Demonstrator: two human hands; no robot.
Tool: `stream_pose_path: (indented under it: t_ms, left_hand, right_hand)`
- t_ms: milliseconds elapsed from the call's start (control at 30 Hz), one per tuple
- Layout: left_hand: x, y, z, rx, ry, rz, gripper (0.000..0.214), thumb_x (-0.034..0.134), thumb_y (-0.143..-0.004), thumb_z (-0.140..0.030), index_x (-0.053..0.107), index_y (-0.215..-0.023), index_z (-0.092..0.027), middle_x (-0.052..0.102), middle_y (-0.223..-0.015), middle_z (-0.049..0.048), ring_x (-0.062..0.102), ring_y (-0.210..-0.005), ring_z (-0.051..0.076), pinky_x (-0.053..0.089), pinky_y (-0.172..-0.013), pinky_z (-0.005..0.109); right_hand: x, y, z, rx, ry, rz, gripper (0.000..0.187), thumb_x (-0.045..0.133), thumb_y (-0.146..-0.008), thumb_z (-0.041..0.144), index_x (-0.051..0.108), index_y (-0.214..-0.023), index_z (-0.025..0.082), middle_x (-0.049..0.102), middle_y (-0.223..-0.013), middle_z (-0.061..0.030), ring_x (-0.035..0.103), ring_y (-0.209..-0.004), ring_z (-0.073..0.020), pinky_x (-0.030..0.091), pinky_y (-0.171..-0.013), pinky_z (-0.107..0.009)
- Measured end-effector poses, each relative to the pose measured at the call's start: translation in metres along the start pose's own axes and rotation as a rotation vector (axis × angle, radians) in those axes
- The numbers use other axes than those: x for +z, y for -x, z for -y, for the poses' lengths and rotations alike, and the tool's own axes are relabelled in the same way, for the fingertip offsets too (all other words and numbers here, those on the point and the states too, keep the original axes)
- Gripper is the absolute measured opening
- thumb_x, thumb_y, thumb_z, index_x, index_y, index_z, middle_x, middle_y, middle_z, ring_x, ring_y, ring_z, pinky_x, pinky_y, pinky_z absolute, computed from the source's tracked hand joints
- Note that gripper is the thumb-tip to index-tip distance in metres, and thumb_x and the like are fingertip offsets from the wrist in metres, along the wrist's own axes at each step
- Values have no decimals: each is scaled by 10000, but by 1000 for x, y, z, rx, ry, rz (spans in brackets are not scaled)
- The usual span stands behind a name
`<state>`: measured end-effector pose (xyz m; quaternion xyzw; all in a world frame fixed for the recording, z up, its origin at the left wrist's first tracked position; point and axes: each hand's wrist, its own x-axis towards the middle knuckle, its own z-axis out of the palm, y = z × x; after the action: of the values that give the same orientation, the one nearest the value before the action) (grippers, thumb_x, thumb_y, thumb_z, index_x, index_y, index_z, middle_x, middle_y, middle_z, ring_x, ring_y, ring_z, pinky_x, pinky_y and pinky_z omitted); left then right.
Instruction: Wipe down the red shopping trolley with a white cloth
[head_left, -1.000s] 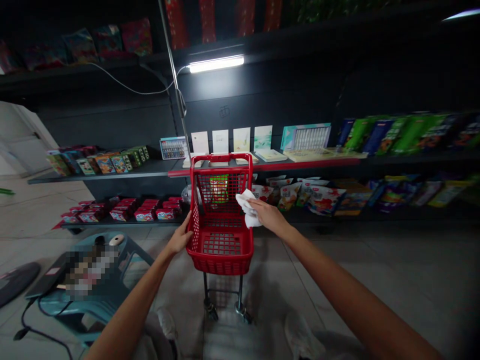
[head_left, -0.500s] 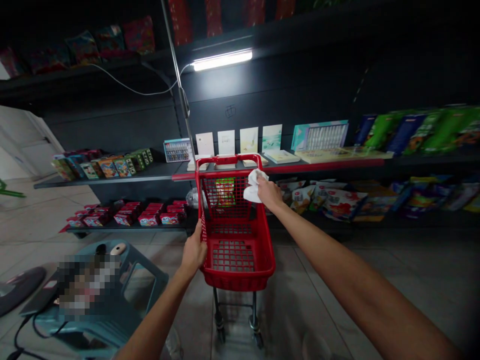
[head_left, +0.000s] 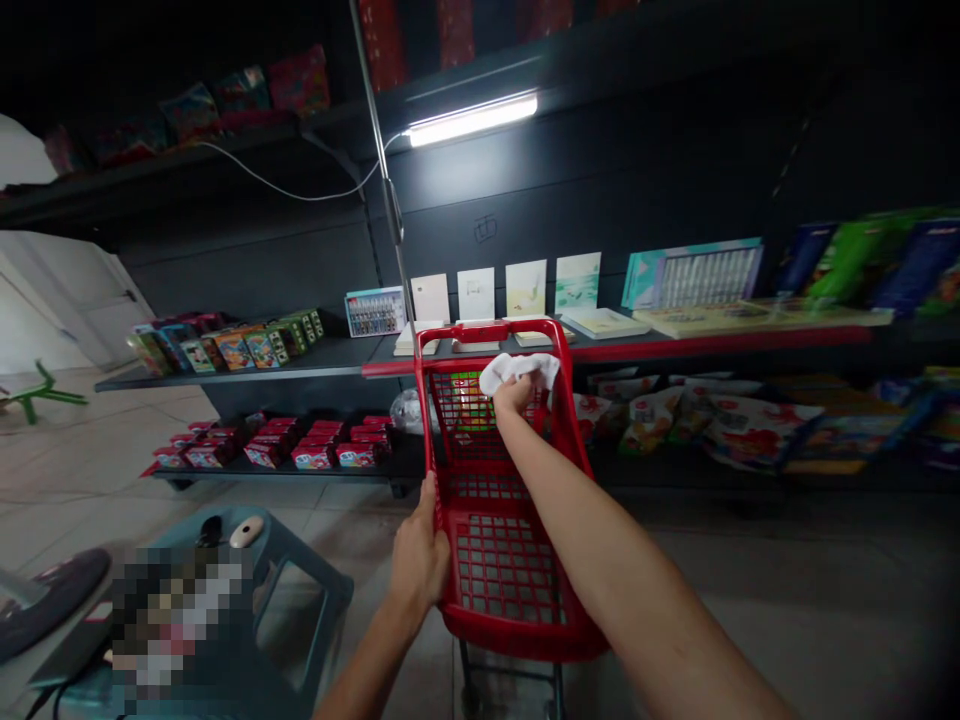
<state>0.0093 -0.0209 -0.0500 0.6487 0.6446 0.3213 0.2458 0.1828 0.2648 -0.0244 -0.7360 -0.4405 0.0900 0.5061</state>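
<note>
Above the red shopping basket, the outstretched right hand clenches a white cloth, while the bent left hand grips the basket's side rim.

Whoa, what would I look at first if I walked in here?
The bright red plastic shopping cart pops out first, right in the middle, with the left hand gripping its side. The right hand holds a crumpled white cloth at the cart's far end. Up above, a glowing white tube light shines over dark shelves filled with colourful packets.
</note>
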Motion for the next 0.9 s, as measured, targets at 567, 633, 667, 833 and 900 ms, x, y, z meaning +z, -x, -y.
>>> stream_pose_path:
  t_ms: [567, 633, 667, 833, 900]
  left_hand:
    - [3, -1, -7, -57, -10, 8, 875, 403, -814, -76, 224, -1663, -184, 647, -1454, 95, 698, -1174, 224, 485, -996, 292]
    - [4, -1, -7, -62, -13, 4, 851, 397, -831, -88, 237, -1661, -182, 651, -1448, 101, 697, -1176, 227, 483, -1000, 297]
    - [4, -1, -7, -63, -15, -1, 840, 399, -839, -97, 242, -1660, -187, 652, -1448, 99, 696, -1180, 228, 482, -1000, 297]
    - [4, 1, -10, -71, -10, -13, 829, 415, -861, -120, 225, -1663, -206, 670, -1424, 96, 694, -1186, 236, 486, -986, 300]
    - [5, 2, -12, -77, -14, -8, 868, 437, -837, -107, 204, -1668, -203, 670, -1424, 101, 696, -1184, 241, 482, -996, 302]
  right_hand:
    - [19, -5, 5, -610, 230, 402, 538, 423, -997, 87, 542, -1505, 216, 447, -1630, -85, 507, -1421, -132, 470, -1102, -236]
    - [3, -27, -2, -536, 239, 340, 526, 429, -1006, 118, 526, -1517, 199, 440, -1629, -113, 537, -1385, -164, 514, -1036, -254]
    - [-5, -35, -7, -513, 237, 305, 534, 415, -1012, 128, 498, -1536, 183, 436, -1625, -136, 546, -1369, -184, 525, -1016, -275]
    - [-26, -31, -42, -284, 185, 130, 543, 387, -988, 152, 504, -1517, 124, 628, -1386, -203, 680, -1091, -232, 559, -895, -331]
    - [-18, -16, -53, -14, 91, -10, 496, 427, -971, 182, 578, -1443, 151, 698, -1243, -181, 698, -1025, -252, 557, -887, -352]
